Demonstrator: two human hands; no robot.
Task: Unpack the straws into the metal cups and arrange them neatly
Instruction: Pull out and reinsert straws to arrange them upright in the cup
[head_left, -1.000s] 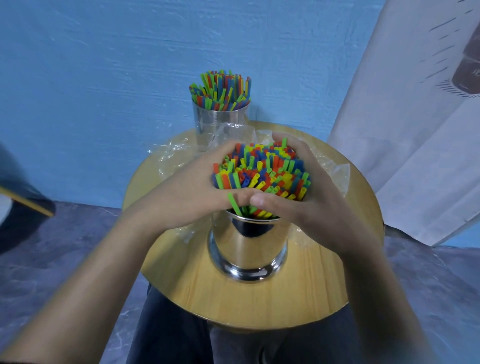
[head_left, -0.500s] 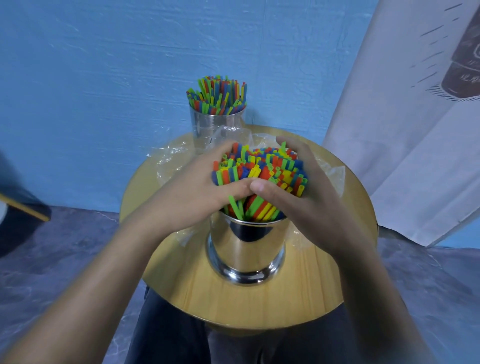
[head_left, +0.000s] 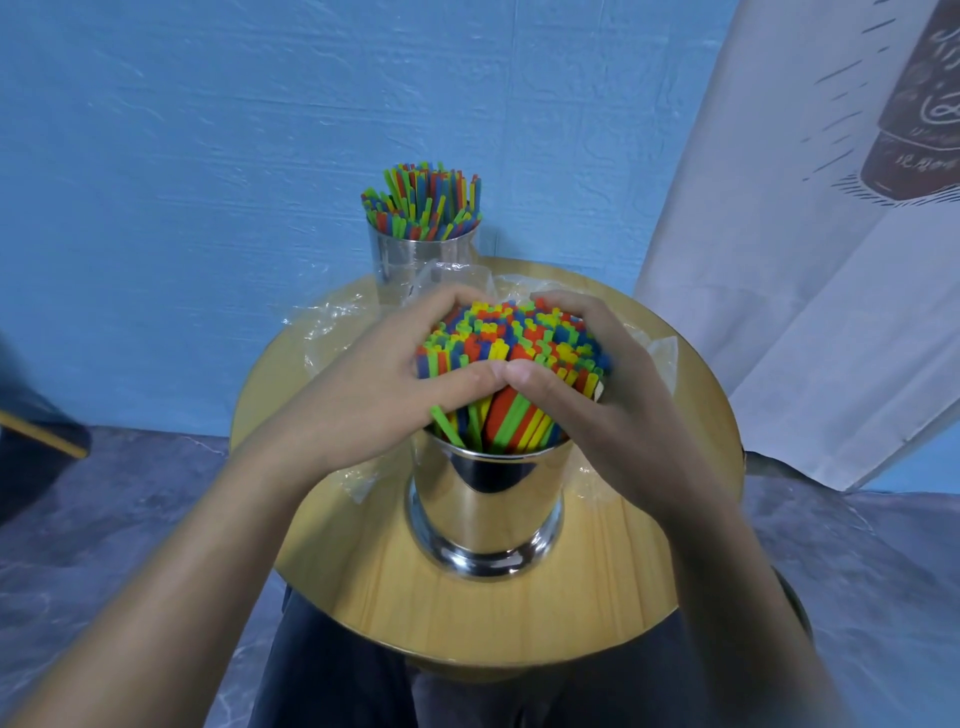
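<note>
Straws (head_left: 514, 338) sit higher vs 1 s ago. L hand (head_left: 374, 395) & R hand (head_left: 597, 410) wrap them, thumbs touching. Risk, I'd say: squeeze slackens, they splay, cup (head_left: 488, 499) tips.

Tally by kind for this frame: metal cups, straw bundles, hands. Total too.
Metal cups: 2, near cup, far cup
Straw bundles: 2, held bundle, far bundle
Hands: 2, left hand, right hand, both around the held bundle
Total: 6
</note>
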